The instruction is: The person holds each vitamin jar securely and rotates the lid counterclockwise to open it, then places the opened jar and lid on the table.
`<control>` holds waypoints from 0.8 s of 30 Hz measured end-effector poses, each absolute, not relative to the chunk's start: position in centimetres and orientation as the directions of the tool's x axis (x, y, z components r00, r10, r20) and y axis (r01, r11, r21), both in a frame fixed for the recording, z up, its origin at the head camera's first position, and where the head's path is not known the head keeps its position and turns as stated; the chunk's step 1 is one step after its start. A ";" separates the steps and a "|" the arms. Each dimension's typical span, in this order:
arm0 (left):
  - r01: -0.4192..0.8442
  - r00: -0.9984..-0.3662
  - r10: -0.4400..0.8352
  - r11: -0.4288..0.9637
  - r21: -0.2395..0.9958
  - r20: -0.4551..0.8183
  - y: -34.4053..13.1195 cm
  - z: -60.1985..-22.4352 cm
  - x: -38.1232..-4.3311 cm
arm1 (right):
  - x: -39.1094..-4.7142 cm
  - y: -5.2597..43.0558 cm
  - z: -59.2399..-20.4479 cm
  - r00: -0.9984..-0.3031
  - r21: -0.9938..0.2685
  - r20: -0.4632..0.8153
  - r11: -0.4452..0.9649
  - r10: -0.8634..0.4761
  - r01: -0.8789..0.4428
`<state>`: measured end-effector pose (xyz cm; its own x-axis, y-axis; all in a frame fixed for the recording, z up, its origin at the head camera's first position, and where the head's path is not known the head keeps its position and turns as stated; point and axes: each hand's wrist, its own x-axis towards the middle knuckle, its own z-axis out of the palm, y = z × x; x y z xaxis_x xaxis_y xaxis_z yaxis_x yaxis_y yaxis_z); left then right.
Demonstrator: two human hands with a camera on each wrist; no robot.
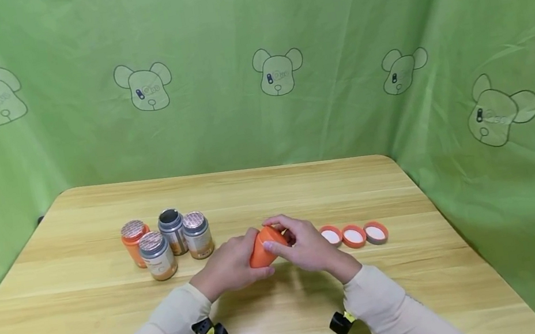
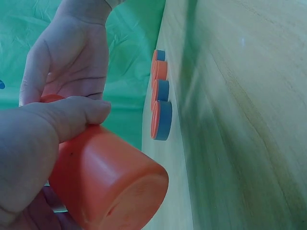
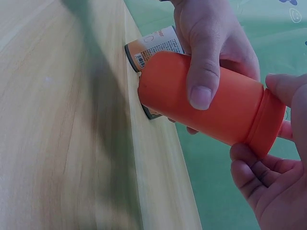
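Observation:
An orange plastic jar is held tilted above the middle of the table. My left hand grips its body, thumb lying along the side in the right wrist view. At the jar's top end, my right hand pinches the orange lid between thumb and fingers; the lid sits on the jar. The jar's base faces the left wrist camera. Just right of the right hand, several lids lie in a row with white inner faces up; the left wrist view shows their orange and grey rims.
Left of my hands stand an orange jar and grey jars with orange-and-white labels. Silvery seals cover most of their mouths; one grey jar has a dark, unsealed mouth. A green curtain surrounds the wooden table.

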<state>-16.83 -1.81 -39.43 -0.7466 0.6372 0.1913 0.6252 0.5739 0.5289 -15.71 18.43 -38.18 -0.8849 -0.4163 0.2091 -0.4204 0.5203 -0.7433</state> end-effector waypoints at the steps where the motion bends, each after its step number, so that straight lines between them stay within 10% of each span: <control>1: 0.624 -0.748 0.636 0.577 0.527 0.191 -1.8 -39.4 -16.8 | -15.7 18.4 -38.2 -0.883 -0.743 0.213 0.518 -0.418 -0.424; 24: 0.612 -0.749 0.641 0.572 0.547 0.167 -2.2 -39.3 -16.8 | -15.8 18.8 -38.3 -0.831 -0.738 0.230 0.467 -0.506 -0.488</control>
<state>-16.80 -2.19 -39.28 -0.7488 0.6414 0.1671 0.6117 0.5716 0.5469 -15.83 18.76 -38.29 -0.8314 -0.5057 0.2303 -0.4881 0.4666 -0.7376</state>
